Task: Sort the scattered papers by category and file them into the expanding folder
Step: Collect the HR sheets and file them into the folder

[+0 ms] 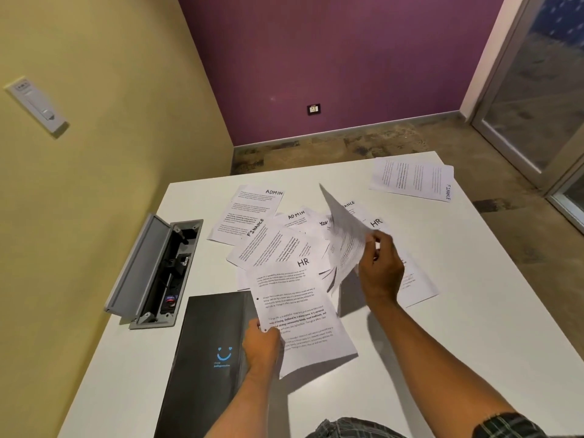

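Right hand [380, 267], in the middle of the frame, pinches a lifted sheet [343, 238] by its edge, and I cannot read its label from here. Left hand [260, 341], lower centre, grips the HR sheet [300, 308] at its near corner. I judge I should turn the lifted sheet flat to read the heading first, then lay it on a matching pile. The black expanding folder [205, 358] lies closed at the lower left, on the white table [474, 327].
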A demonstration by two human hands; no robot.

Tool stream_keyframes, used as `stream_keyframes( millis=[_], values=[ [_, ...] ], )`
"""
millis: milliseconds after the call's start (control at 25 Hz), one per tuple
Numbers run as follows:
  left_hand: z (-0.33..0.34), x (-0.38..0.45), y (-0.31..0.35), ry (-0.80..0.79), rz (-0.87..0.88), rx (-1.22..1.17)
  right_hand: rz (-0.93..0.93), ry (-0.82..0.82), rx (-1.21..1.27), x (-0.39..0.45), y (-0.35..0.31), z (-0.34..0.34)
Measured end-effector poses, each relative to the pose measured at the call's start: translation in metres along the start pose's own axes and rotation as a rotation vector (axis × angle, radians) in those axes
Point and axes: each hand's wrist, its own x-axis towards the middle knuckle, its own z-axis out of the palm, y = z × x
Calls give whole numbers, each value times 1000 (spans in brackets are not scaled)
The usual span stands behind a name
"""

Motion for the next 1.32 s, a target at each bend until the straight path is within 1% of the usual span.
stream_keyframes(
  millis=[120,200,360,440,480,520,640,760,840,920,960,1000,1040,1080,1160,1200,1240,1320],
  values=[
    [0,-4,4,-29,34,-67,107,117,177,17,-14,0],
    [1,-4,5,-79,68,-90,153,184,234,24,-19,-2],
    [5,8,4,-107,-14,62,299,329,321,38,-28,-13],
    [7,7,7,-120,-26,64,391,346,347,42,-27,-17],
    [8,5,9,-126,-26,24,424,322,341,41,-25,-18],
    [10,5,10,-129,-31,-25,457,276,329,38,-22,-17],
    [17,12,13,-154,-79,-111,544,63,240,9,-8,-11],
    [22,13,19,-156,-89,-208,550,-143,137,-32,16,-6],
    [19,9,25,-113,-68,-217,523,-279,83,-54,35,-7],
    [20,10,19,-93,-29,-183,571,-417,52,-64,53,-11],
    [20,11,15,-76,-9,-128,600,-508,40,-65,60,-13],
    [18,11,12,-55,0,-67,574,-587,-1,-66,69,-17],
    [17,12,8,-41,6,-16,502,-645,-88,-64,77,-21],
    [15,11,6,-41,18,17,401,-669,-218,-62,86,-24],
    [12,7,4,-38,73,85,219,-712,-555,-55,108,-32],
    [11,6,1,-40,99,121,157,-785,-717,-52,119,-37],
    [9,5,-1,-42,122,151,128,-877,-846,-51,130,-40],
    [4,6,-8,-68,150,209,115,-984,-969,-49,141,-42]
  ],
)
